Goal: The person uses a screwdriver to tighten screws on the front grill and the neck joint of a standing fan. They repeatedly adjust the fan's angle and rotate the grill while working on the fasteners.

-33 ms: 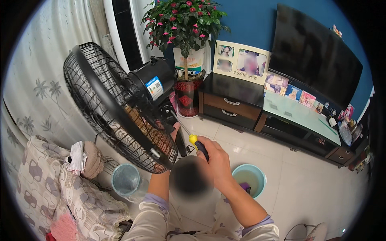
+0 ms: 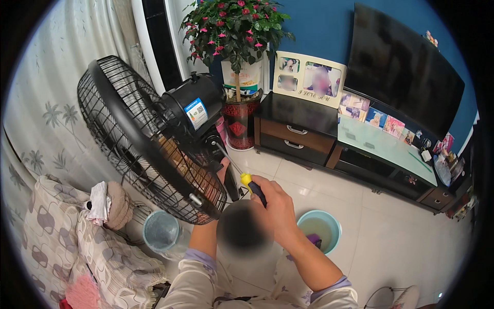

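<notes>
Below fan motor (image 2: 190, 98) | right fingers (image 2: 266, 187) grip screwdriver (image 2: 246, 179) | tip (image 2: 218, 146) at joint (image 2: 212, 139)

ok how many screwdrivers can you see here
1: the yellow-and-dark screwdriver in the right hand, its shaft pointing up to the fan below the motor housing. Others could be hidden.

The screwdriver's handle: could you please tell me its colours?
The handle is yellow and dark navy or black, in the head view.
</notes>
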Demonstrator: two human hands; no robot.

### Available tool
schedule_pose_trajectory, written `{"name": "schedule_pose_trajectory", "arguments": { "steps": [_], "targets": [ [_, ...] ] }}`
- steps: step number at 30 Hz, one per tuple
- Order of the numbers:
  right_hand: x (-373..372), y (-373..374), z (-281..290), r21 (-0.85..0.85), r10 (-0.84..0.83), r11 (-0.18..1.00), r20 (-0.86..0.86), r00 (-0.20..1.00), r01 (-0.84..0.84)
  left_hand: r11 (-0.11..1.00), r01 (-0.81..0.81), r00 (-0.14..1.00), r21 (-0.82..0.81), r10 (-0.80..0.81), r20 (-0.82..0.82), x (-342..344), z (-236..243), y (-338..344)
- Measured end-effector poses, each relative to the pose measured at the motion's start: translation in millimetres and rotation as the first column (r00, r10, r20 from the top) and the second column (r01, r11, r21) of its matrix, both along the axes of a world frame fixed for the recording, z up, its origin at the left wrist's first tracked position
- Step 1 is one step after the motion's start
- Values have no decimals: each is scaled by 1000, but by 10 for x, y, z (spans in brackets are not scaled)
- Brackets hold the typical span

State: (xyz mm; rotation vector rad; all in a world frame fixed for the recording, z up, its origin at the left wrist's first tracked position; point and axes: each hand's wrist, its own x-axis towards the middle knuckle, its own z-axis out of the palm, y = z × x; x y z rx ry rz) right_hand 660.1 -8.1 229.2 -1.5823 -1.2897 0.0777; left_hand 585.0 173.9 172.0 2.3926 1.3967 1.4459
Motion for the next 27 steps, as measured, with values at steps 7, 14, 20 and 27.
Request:
{"name": "schedule_pose_trajectory", "arguments": {
  "steps": [7,14,20,27],
  "targets": [
    [-10,21,30,25,32,999,58,998,-33,711,-341,883,615,467,-50,22,-308,231],
    [-30,42,-101,50,-13,999,164,986,5,727,-285,912,625,406,-57,38,-319,261],
    [-128,54,10,13,-61,998,138,989,59,832,-151,953,533,266,-146,-18,-281,277],
    [-216,61,-23,7,-120,992,262,957,123,902,-142,979,408,188,-76,33,-159,224]
  ]
}}
